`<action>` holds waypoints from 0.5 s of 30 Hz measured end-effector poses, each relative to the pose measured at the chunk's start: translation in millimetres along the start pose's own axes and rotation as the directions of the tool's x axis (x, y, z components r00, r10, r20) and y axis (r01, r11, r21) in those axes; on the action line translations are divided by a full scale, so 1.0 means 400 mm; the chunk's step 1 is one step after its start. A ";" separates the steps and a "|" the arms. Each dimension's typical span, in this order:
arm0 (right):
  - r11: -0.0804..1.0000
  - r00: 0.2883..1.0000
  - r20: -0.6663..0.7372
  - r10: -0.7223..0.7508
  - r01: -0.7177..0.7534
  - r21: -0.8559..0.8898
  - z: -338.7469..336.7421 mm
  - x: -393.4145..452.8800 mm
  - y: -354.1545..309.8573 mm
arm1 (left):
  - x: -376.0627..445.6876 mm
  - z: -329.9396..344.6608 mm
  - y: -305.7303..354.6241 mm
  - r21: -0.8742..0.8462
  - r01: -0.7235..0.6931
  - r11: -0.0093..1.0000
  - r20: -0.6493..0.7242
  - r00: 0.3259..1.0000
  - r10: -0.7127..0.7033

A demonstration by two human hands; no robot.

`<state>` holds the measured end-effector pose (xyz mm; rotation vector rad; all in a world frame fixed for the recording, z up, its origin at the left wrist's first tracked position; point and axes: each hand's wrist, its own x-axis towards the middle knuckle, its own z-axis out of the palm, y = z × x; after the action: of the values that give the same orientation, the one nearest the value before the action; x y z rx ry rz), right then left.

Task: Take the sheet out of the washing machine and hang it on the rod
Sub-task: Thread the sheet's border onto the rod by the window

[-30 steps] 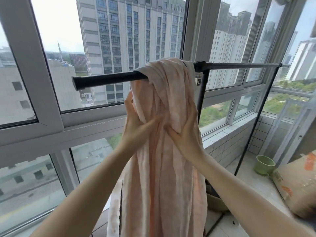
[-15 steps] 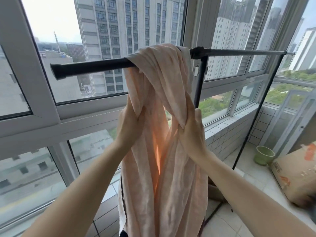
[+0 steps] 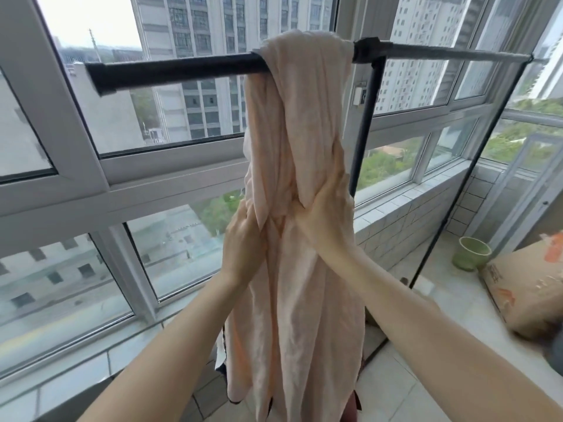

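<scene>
A pale pink sheet [image 3: 301, 123] hangs bunched over a black rod [image 3: 170, 71] of a drying rack, its folds falling to near the floor. My left hand [image 3: 243, 242] grips a fold on the sheet's left side, about halfway down. My right hand [image 3: 326, 214] grips a twisted bunch of the sheet just right of it, fingers curled into the cloth. Both hands sit well below the rod. The washing machine is out of view.
Large windows run behind the rack. The rack's black upright [image 3: 365, 123] stands right of the sheet. A green pot [image 3: 470, 252] and a cardboard box [image 3: 527, 287] sit on the tiled floor at the right.
Both hands have slid lower down the sheet and come closer together, still gripping its folds. The sheet stays draped over the rod.
</scene>
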<state>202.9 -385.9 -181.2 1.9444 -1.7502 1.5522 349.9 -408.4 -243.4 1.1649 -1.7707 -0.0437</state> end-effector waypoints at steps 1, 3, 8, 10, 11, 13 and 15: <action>0.991 0.995 0.061 0.084 -0.090 0.101 0.011 -0.031 0.017 | 0.000 -0.006 -0.004 0.003 -0.001 1.000 -0.005 1.000 0.001; 0.968 0.975 0.137 0.172 -0.193 0.159 0.026 -0.075 0.043 | 0.000 -0.018 -0.012 0.006 0.003 1.000 -0.007 1.000 -0.003; 0.983 0.998 0.030 0.060 -0.065 0.173 -0.007 -0.051 0.063 | -0.018 -0.026 -0.031 0.021 -0.025 0.999 -0.014 1.000 0.025; 0.996 0.999 -0.035 -0.004 0.008 0.089 -0.029 -0.012 0.062 | -0.052 -0.017 -0.043 0.011 -0.031 0.999 0.026 0.999 0.031; 0.999 0.997 -0.062 -0.040 0.042 0.034 -0.039 0.005 0.057 | -0.070 -0.011 -0.047 0.001 -0.012 1.000 0.057 0.998 0.011; 0.994 0.991 -0.090 -0.103 0.100 -0.046 -0.047 0.024 0.047 | -0.089 0.009 -0.054 -0.007 0.060 0.998 0.111 0.992 -0.059; 0.992 0.991 -0.064 -0.120 0.116 -0.056 -0.043 0.017 0.041 | -0.083 0.019 -0.042 -0.018 0.128 0.992 0.113 0.986 -0.125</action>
<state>178.6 -385.1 -176.7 1.9102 -1.6019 1.4993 357.9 -396.7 -278.7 1.2770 -1.7857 -0.2091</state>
